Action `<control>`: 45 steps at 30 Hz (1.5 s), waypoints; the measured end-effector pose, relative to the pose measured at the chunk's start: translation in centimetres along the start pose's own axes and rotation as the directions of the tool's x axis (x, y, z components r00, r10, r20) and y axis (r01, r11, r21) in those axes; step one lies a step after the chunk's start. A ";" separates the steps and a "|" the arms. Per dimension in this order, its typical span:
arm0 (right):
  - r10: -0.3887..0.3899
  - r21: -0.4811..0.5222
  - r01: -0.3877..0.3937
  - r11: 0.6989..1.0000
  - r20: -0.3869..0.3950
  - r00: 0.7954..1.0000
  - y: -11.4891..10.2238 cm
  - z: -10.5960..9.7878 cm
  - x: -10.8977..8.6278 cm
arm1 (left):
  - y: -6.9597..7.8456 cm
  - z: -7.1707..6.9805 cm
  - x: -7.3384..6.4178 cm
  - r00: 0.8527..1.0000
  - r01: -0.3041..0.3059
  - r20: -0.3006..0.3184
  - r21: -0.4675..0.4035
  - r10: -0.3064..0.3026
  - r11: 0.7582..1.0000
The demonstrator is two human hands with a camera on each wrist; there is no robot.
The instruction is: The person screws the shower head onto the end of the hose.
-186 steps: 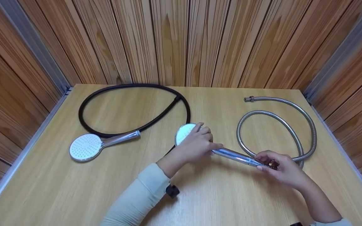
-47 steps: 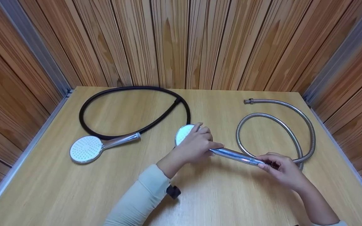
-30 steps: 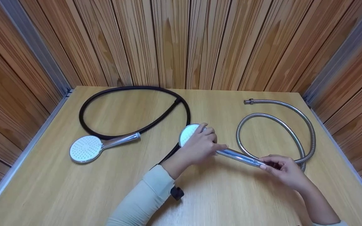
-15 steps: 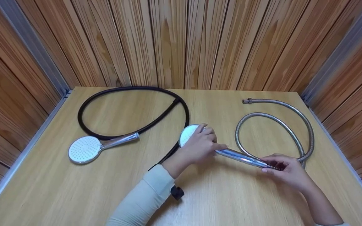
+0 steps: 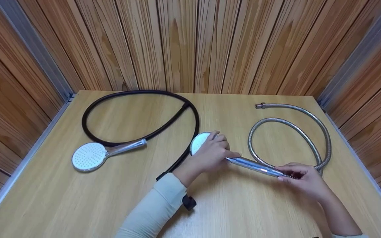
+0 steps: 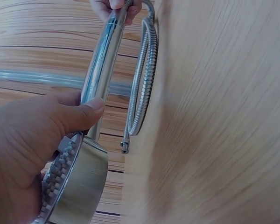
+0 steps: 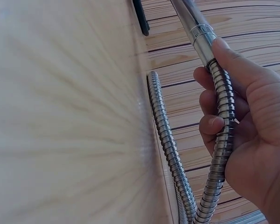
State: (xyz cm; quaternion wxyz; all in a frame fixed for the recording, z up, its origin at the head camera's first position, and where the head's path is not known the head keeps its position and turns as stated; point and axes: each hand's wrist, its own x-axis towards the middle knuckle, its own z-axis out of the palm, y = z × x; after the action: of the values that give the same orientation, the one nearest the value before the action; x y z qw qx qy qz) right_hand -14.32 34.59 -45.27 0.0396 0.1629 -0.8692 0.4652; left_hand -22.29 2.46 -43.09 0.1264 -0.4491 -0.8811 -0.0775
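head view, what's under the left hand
A shower head: part of its disc shows left of the left hand, and its chrome handle emerges on the right. The stretch between is covered.

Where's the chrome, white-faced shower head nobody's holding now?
In the head view, the chrome, white-faced shower head lies at left on the wood-grain table, in front of the looped black hose.

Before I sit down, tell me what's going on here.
A person's left hand holds a shower head near its neck while the right hand grips a metal hose where it meets that shower head's other end. Whether they are tightly joined can't be seen. Most of that hose lies coiled on the right of the table; on the left are a second shower head and a looped black hose.
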 end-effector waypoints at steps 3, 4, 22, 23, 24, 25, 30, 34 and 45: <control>0.017 0.006 -0.017 1.000 0.009 1.000 0.2 -0.1 0.1 | -0.2 0.4 0.2 1.000 0.009 0.016 -0.034 -0.009 0.999; 0.026 0.008 -0.026 1.000 0.012 1.000 0.2 -0.2 0.1 | -0.2 0.5 0.2 1.000 0.014 0.023 -0.050 -0.013 0.999; 0.126 0.017 -0.129 0.991 0.122 0.985 1.9 -1.1 0.5 | -0.9 2.6 1.6 0.994 0.076 0.091 -0.211 -0.058 0.974; 0.130 0.017 -0.133 0.991 0.126 0.983 1.9 -1.2 0.5 | -0.9 2.7 1.8 0.994 0.078 0.092 -0.213 -0.060 0.974; 0.133 0.018 -0.136 0.991 0.130 0.983 2.0 -1.3 0.5 | -0.9 2.8 1.9 0.994 0.081 0.091 -0.213 -0.062 0.974; 0.138 0.019 -0.142 0.990 0.134 0.981 2.0 -1.4 0.5 | -0.8 2.9 2.0 0.994 0.084 0.092 -0.211 -0.066 0.974; 0.165 0.009 -0.169 0.986 0.172 0.971 2.3 -1.9 0.6 | -0.7 3.3 2.7 0.990 0.103 0.112 -0.219 -0.080 0.970; 0.168 -0.002 -0.171 0.985 0.211 0.963 2.5 -2.2 0.6 | -0.6 3.5 3.1 0.987 0.108 0.144 -0.216 -0.078 0.970; 0.166 -0.136 -0.134 0.982 0.268 0.949 2.1 -2.0 1.2 | -0.3 4.4 3.4 0.973 0.152 0.202 -0.216 -0.108 0.964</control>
State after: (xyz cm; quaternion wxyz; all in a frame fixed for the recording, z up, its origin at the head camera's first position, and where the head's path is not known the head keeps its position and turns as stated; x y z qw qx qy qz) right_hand -16.26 37.05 -45.57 -0.1088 0.1573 -0.9015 0.3882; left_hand -25.16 5.99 -46.27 -0.0157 -0.4069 -0.9018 -0.1446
